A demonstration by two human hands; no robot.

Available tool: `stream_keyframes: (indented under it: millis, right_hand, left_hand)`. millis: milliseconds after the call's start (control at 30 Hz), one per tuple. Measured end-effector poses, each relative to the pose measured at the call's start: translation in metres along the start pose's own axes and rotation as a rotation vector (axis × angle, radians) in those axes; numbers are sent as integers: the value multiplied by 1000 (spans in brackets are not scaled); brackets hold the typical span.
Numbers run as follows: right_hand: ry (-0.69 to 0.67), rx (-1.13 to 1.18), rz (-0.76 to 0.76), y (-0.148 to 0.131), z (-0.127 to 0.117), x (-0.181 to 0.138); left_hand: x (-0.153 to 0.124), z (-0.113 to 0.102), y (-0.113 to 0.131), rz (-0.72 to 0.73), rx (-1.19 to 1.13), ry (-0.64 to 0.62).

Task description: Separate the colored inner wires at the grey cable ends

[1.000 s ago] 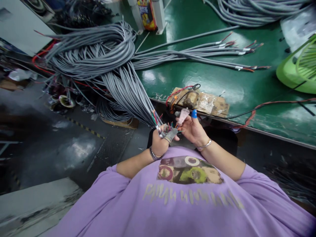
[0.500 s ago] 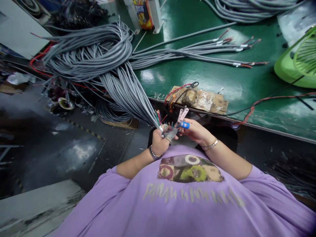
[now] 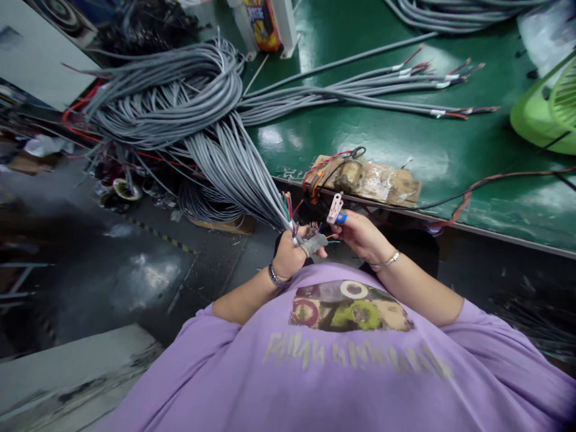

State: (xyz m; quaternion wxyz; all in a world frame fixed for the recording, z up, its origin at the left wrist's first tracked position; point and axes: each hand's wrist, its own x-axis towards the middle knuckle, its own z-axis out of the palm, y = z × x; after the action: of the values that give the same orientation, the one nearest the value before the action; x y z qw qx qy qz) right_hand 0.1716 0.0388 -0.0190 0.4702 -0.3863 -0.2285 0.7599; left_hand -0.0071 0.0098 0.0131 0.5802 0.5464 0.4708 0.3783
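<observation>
In front of my shirt, my left hand (image 3: pixel 290 255) is closed around the ends of a thick bundle of grey cables (image 3: pixel 252 174). A grey wrap covers its thumb (image 3: pixel 315 242). Thin coloured wires (image 3: pixel 288 207) stick up out of the grip, and a few fine orange and green ones reach toward the right. My right hand (image 3: pixel 360 235) grips a small pale pink tool (image 3: pixel 335 208) with two arms, apparently a wire stripper, its arms close together. A blue band (image 3: pixel 341 218) sits on a finger beside it. The tool's lower end is hidden by the fingers.
Coiled grey cables (image 3: pixel 166 96) lie over the green table's (image 3: pixel 382 135) left part, with stripped ends (image 3: pixel 445 112) pointing right. A wooden block (image 3: pixel 378 183) with red and black leads sits at the near edge. A green fan (image 3: pixel 540 120) stands at the right.
My right hand has moved slightly away from the left. The pink tool's arms, spread apart before, now lie together. Fine wires show between the hands. The view has shifted a little.
</observation>
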Motion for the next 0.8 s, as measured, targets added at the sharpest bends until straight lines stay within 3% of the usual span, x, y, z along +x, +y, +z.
stream_keyframes:
  millis: [100, 167, 300, 400, 600, 800]
  right_hand:
    - [-76, 101, 50, -2, -1, 4]
    - [-129, 44, -24, -4, 2, 3]
    - [47, -196, -341, 0, 8, 3]
    - [151, -264, -445, 5, 9, 8]
    - [-23, 0, -238, 8, 16, 15]
    - [-11, 177, -173, 9, 20, 18]
  left_hand:
    - [0, 2, -7, 7, -83, 77]
    - [2, 4, -9, 12, -104, 119]
    - [5, 11, -7, 37, -130, 196]
    - [7, 17, -5, 51, -115, 255]
    - [12, 25, -8, 93, -75, 281]
    - [11, 25, -10, 93, -6, 298]
